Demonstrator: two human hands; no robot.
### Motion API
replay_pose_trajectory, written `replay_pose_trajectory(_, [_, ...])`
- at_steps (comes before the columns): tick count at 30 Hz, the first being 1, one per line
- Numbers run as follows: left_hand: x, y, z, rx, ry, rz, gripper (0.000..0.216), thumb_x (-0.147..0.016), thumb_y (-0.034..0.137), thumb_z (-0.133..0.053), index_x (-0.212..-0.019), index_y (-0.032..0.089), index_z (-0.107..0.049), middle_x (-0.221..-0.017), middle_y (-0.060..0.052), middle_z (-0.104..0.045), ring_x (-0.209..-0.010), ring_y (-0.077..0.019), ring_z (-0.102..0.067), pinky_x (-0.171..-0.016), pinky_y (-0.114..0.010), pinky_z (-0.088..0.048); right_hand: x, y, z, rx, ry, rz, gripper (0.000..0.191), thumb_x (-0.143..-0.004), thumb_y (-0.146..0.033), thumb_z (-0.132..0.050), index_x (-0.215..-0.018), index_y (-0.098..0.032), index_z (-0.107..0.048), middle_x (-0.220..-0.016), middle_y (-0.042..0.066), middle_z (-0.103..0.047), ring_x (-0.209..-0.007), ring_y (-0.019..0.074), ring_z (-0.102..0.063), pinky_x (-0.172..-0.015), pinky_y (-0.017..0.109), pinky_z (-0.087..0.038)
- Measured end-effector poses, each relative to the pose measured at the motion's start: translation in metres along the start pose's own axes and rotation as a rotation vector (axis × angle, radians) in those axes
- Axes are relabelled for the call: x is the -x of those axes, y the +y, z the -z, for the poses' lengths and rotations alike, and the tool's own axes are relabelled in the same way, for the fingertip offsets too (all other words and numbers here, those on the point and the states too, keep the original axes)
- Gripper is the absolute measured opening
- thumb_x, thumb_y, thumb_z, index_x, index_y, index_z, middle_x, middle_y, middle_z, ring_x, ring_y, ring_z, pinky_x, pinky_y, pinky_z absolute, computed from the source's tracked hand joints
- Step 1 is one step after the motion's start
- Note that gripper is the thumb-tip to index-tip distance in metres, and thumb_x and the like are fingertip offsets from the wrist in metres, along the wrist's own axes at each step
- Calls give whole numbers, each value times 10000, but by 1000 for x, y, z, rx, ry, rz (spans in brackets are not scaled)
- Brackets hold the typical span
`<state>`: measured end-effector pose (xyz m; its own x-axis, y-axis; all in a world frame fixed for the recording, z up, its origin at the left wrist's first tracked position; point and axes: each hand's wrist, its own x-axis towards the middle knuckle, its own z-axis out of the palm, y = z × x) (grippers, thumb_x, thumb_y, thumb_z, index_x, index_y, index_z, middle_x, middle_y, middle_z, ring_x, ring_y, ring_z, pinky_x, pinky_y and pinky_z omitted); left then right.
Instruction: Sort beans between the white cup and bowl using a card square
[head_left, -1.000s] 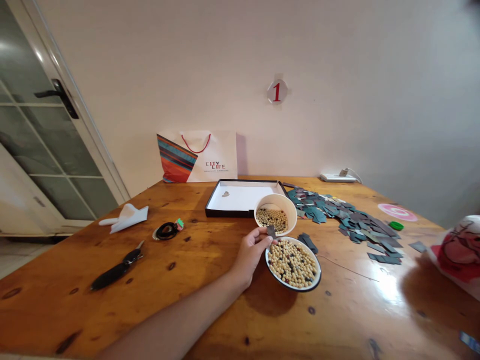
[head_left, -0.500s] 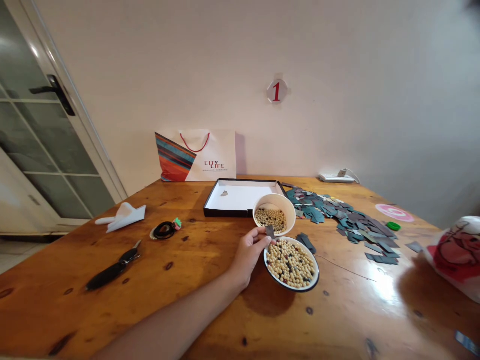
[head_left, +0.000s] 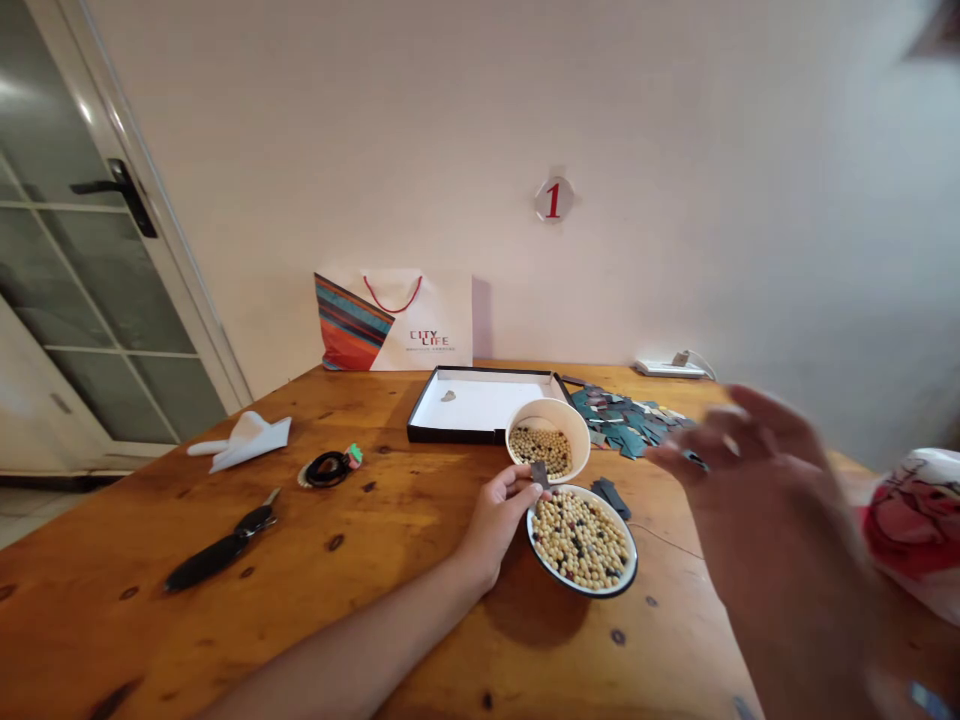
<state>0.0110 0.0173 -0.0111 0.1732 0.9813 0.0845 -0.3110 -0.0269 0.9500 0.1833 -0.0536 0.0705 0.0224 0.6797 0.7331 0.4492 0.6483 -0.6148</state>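
Note:
My left hand is closed in a pinch on a small dark flat piece, at the left rim of an enamel bowl with a dark edge. Pale beads mixed with dark ones fill this bowl. Right behind it, a cream paper bowl leans toward me with smaller tan beads inside. My right hand is raised at the right, blurred by motion, its fingers curved. It covers part of a heap of dark green and grey flat pieces; whether it holds anything is unclear.
A shallow black-edged tray lies behind the bowls, before a paper bag. To the left are a black knife-like tool, a black coil and white paper. A power strip and red-white bag are right.
My right hand has come into view from the right, in front of the heap of flat pieces. My left hand stays beside the bowl with its dark piece. The view has tilted slightly.

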Motion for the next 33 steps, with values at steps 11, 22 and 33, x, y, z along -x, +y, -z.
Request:
replay_pose_trajectory(11, [-4,-2,0,48,45,47,166,-608,206,-639,-767,176,-601,-573,32,-615,-629,-138,-567,-670,-239,-378,-73,82,-83,775,-697,121,221,-735,-111,-423,-797,-169,-627,-818,54,-630,-741,156,-574,-649,238,-403])
replay_pose_trajectory(22, [-2,-7,3,-31,-15,-44,137,-693,207,-562,-823,183,-599,-627,11,-626,-707,-148,-568,-712,-241,-368,-78,99,-105,922,-798,94,267,-766,-155,-389,-856,-174,-640,-797,80,-659,-728,214,-604,-596,266,-386])
replay_pose_trajectory(33, [-2,-2,1,-60,4,-25,175,-675,221,-571,-836,161,-602,-646,6,-631,-724,-156,-578,-731,-254,-378,-78,96,-108,993,-823,64,249,-781,-148,-406,-906,-128,-621,-833,124,-649,-797,223,-601,-671,270,-404])
